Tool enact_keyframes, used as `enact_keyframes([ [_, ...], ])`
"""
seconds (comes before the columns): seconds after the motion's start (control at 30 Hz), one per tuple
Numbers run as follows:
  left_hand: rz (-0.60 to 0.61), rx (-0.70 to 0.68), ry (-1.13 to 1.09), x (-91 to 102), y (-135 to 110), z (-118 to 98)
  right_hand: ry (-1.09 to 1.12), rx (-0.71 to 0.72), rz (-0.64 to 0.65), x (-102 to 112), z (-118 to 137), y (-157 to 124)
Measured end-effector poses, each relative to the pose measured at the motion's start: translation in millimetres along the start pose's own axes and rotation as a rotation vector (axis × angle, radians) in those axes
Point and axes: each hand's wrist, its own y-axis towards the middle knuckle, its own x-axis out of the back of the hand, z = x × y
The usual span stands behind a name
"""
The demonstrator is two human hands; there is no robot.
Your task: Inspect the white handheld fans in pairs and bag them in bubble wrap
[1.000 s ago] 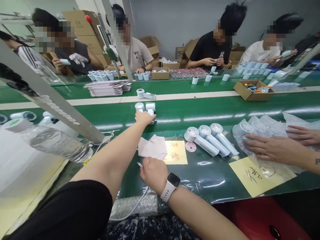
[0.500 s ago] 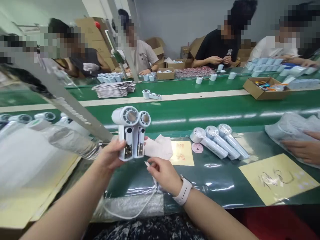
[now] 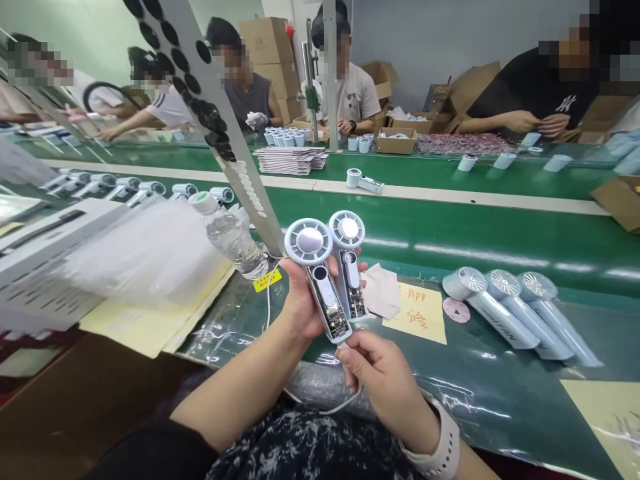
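My left hand [image 3: 300,303] is closed round two pale blue handheld fans [image 3: 327,267], held upright side by side with their round heads up and their lit lower ends facing me. My right hand [image 3: 383,380] is pinched on the plug end of a white cable [image 3: 330,408], which sits right at the bottom of the nearer fan. The cable loops down toward my lap. Both hands are over the near edge of the green table [image 3: 450,240].
Three more fans [image 3: 520,307] lie to the right beside a yellow note [image 3: 417,312], a pink disc [image 3: 456,309] and a cloth [image 3: 381,292]. A water bottle [image 3: 227,233] and slanted metal post [image 3: 220,120] stand left. Several people work across the conveyor.
My left hand took two fans from the belt and brought them close. My right hand lifted the cable plug up to the bottom of the nearer fan. The view swung left.
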Motion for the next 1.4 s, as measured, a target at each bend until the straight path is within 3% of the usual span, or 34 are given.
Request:
enact_keyframes([
  [0.17,-0.021,-0.06,0.036,1.5,-5.1,4.5,0.059,-0.047,-0.095,-10.5,-7.5,-2.0],
  [0.3,-0.03,-0.129,0.073,4.5,-7.9,6.3,0.107,-0.086,-0.096,-18.4,-9.2,-3.1],
  [0.5,-0.08,-0.083,-0.058,-3.3,-10.3,5.3,-0.176,0.195,-0.047,-9.2,-2.6,-3.5],
  [0.67,-0.105,-0.001,-0.214,-5.8,-10.7,3.4,-0.217,0.348,-0.062,-8.1,-6.4,-7.6],
  [0.8,-0.098,-0.007,-0.171,-4.5,-13.4,2.4,-0.206,0.216,-0.133,-7.0,-5.3,-10.0],
  [1.03,-0.05,0.007,-0.135,-3.3,-18.4,-1.9,-0.178,0.098,-0.04,-2.2,-0.1,-9.3],
  [1.4,0.031,-0.083,0.017,-5.8,-22.8,9.9,0.02,-0.003,-0.25,-11.8,-11.0,-13.2],
])
